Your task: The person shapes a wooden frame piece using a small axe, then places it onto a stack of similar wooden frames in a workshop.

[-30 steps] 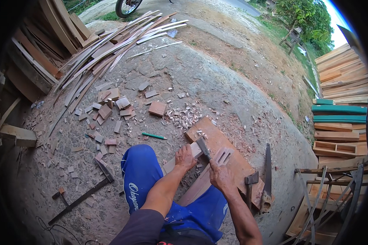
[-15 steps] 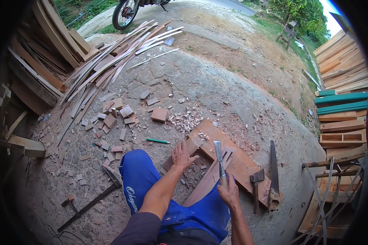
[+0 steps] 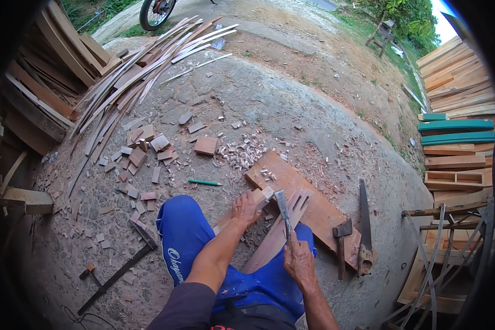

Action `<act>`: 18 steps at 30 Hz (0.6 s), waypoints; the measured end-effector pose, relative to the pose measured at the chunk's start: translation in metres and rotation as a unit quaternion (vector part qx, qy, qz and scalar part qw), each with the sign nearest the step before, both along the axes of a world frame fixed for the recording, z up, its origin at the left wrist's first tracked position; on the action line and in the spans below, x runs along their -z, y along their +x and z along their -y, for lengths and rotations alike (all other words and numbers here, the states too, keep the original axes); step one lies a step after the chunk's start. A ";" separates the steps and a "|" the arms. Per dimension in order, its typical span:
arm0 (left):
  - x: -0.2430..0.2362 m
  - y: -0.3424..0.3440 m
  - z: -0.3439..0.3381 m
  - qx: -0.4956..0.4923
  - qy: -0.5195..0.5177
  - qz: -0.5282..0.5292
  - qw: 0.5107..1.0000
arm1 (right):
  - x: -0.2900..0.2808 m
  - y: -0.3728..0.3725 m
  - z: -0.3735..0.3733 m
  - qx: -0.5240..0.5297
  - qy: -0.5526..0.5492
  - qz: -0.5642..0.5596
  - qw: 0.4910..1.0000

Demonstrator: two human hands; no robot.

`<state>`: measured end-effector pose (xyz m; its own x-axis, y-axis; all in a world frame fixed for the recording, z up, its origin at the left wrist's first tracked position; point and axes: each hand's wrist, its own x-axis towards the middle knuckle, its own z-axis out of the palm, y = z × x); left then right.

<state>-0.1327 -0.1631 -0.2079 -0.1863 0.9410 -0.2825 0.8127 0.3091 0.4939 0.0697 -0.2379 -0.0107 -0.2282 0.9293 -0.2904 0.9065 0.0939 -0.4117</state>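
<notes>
At eleven o'clock from the right hand (image 3: pixel 300 259), clasped around a grey steel flat-bladed chisel (image 3: pixel 283 207), lies the pale rectangular wooden bar (image 3: pixel 260 196), long axis eight-to-two; the nearer left hand (image 3: pixel 246 208) grips it, blade just beside its two-o'clock end.

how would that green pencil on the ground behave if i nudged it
The green pencil looks slim, so it is probably light and easily shifted. Its long, narrow body might roll, though the rough, uneven ground could soon stop it.
</notes>
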 end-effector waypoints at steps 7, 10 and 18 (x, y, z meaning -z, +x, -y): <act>-0.002 0.009 -0.009 -0.011 0.012 -0.025 1.000 | -0.005 -0.017 0.005 -0.011 -0.009 0.051 0.999; -0.002 0.010 -0.008 -0.017 0.025 -0.038 0.999 | -0.011 -0.023 0.004 -0.026 -0.016 0.057 0.998; -0.004 0.009 -0.010 -0.016 -0.001 -0.026 1.000 | -0.021 -0.031 -0.007 -0.018 -0.051 0.097 0.994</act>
<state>-0.1240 -0.1534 -0.2038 -0.2297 0.9339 -0.2738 0.8270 0.3357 0.4510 0.0390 -0.2308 0.0106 -0.1920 0.8849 -0.4244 0.9665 0.0954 -0.2384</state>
